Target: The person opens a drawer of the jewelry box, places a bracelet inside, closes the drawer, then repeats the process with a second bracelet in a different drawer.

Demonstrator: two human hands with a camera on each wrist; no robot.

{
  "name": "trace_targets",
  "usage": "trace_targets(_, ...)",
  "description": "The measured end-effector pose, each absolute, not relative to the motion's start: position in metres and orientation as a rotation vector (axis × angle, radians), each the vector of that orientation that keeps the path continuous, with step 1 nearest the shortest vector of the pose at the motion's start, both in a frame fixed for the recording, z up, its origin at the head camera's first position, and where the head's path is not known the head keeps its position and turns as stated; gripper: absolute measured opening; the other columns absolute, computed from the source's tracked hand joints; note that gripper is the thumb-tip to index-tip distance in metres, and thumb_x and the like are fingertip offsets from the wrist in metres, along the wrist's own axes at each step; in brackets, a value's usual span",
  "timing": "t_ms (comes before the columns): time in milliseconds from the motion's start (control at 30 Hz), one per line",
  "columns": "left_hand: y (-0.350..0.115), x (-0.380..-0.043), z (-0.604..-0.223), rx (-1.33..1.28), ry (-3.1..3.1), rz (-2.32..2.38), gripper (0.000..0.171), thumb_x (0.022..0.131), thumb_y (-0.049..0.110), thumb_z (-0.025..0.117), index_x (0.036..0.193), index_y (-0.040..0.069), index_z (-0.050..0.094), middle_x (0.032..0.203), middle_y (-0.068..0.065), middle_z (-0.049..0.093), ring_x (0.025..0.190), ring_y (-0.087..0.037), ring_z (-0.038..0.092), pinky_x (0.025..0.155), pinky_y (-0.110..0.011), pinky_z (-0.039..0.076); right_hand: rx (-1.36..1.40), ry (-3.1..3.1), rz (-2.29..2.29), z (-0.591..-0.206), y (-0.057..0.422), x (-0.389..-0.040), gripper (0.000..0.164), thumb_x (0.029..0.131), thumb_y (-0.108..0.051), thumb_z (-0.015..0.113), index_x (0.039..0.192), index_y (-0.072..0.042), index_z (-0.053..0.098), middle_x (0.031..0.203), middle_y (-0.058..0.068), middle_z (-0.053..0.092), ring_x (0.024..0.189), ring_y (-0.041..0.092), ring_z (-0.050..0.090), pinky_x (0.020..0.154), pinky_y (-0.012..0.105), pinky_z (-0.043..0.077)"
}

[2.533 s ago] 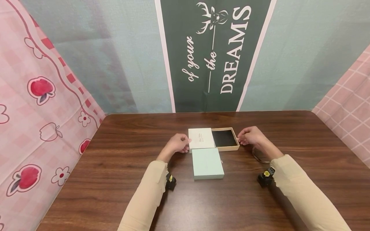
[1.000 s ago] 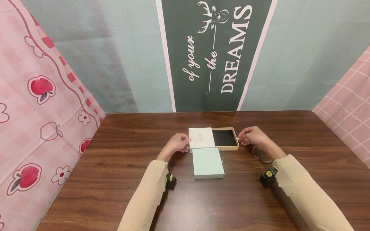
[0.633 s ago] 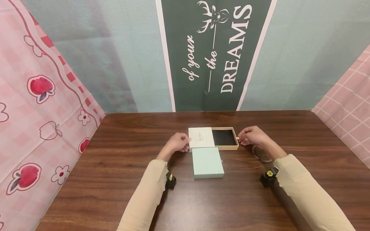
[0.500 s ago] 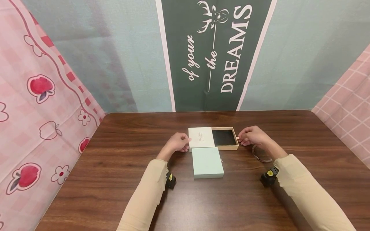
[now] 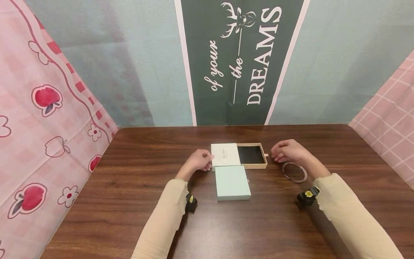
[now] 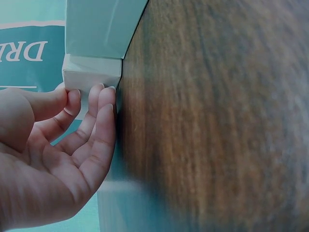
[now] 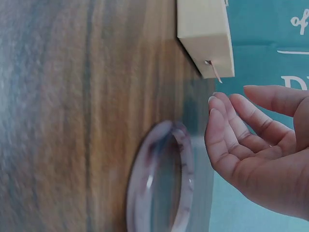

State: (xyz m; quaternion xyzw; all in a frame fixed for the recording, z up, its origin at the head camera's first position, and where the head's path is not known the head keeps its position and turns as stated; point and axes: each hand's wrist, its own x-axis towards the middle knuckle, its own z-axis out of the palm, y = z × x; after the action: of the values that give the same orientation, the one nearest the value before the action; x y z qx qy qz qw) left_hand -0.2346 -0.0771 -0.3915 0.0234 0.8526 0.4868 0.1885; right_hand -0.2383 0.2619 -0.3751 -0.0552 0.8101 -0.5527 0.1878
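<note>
A white drawer-style gift box [image 5: 223, 155] lies on the table with its tray [image 5: 263, 166] pulled out to the right, showing a black lining. My left hand [image 5: 201, 160] holds the box's left end, thumb at the top edge and fingertips against the end face; in the left wrist view the fingers are curled. My right hand [image 5: 289, 151] is just right of the tray, apart from its small ribbon tab [image 5: 266, 155]. In the right wrist view its fingers are loosely bent, with nothing between them. A bangle [image 7: 140, 193] lies below this hand.
A pale mint box [image 5: 232, 182] sits right in front of the white box, also with a small tab on its right side. Wood-grain table [image 5: 145, 216] surrounds them. A printed cloth [image 5: 145, 72] hangs along the far edge.
My right hand has let go of the ribbon tab and moved slightly to the right, uncovering the bangle. The left hand, both boxes and the pulled-out tray stay in place.
</note>
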Motion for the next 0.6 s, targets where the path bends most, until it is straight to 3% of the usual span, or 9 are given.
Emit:
trace_targets(167,-0.077,-0.234,-0.392,0.069,2.400,1.372,0.023,0.093,0.019,0.055,0.077,0.002,0.054,0.067,-0.009,0.059,0.058,-0.016,0.057,0.057,-0.026,0.051,-0.061,2.345,-1.488,-0.369,0.268,-0.236,0.030,0.091,-0.005,0.050,0.109,0.019,0.047,0.086,0.014,0.062,0.072,0.016,0.061,0.068,0.032,0.052)
trace_targets(600,-0.077,-0.235,-0.392,0.056,2.378,1.391,0.023,0.092,0.019,0.055,0.076,0.002,0.054,0.067,-0.009,0.059,0.057,-0.016,0.057,0.056,-0.025,0.051,-0.056,2.451,-1.361,-0.361,0.290,-0.231,0.028,0.092,-0.004,0.046,0.109,0.019,0.048,0.089,0.014,0.062,0.072,0.015,0.060,0.068,0.032,0.053)
